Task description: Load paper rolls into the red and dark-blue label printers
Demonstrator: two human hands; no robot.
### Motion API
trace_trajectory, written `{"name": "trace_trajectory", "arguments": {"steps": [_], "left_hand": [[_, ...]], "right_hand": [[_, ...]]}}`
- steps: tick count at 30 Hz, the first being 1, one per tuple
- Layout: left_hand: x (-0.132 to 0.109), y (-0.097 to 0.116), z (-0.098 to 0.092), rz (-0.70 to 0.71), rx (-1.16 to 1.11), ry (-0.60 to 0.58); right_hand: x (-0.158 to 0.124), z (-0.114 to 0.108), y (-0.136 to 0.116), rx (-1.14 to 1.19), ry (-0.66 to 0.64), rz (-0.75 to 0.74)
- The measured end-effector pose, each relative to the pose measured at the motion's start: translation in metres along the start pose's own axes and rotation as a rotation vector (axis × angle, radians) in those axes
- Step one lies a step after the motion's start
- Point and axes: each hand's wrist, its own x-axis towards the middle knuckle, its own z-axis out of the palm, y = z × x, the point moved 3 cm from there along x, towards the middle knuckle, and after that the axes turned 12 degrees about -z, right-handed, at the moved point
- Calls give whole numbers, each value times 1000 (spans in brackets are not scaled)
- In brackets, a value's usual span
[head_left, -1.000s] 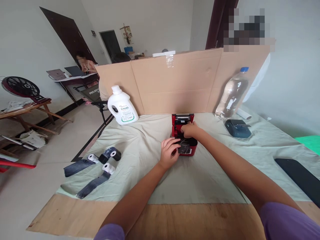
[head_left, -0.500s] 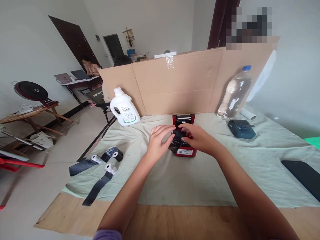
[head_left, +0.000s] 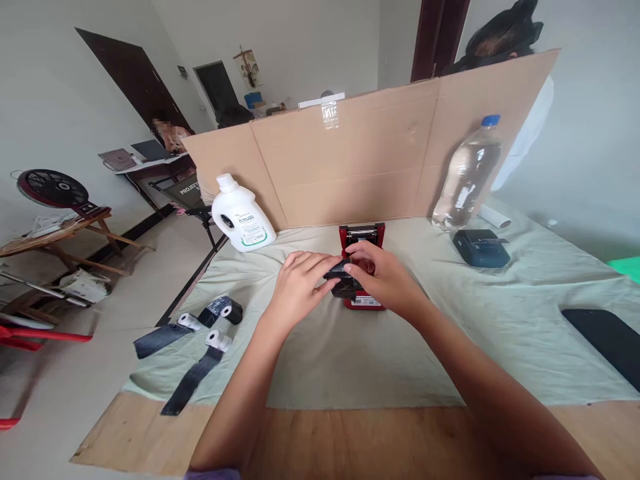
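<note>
My left hand (head_left: pixel 300 287) and my right hand (head_left: pixel 387 273) meet over a small red and black printer (head_left: pixel 367 235) whose lid stands open at the back. Between them is a paper roll with a black outer layer (head_left: pixel 340 270), held by the left fingers at its left side. The right thumb and fingertips close on its right end. A black loose end hangs below the roll in front of the printer. My fingers hide part of the roll and the printer's middle.
Several paper rolls with black tails (head_left: pixel 219 340) lie at left. A white jug (head_left: pixel 245 217) and water bottle (head_left: pixel 467 177) stand before a cardboard screen (head_left: pixel 350 160). A dark small device (head_left: pixel 481 250) and black phone (head_left: pixel 605 343) are at right. People sit beyond.
Both hands have turned the black roll, so it now lies more level and its loose end hangs differently. The whole view has shifted slightly.
</note>
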Motion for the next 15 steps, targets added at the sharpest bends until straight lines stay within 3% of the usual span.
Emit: {"name": "trace_trajectory", "arguments": {"steps": [4, 9, 15], "left_hand": [[-1, -3, 0, -83, -75, -44], [-3, -3, 5, -271, -386, -147], [-2, 9, 7, -268, -559, -233]], "right_hand": [[0, -1, -2, 72, -63, -28], [0, -4, -1, 4, -132, -168], [-2, -1, 7, -85, -89, -235]]}}
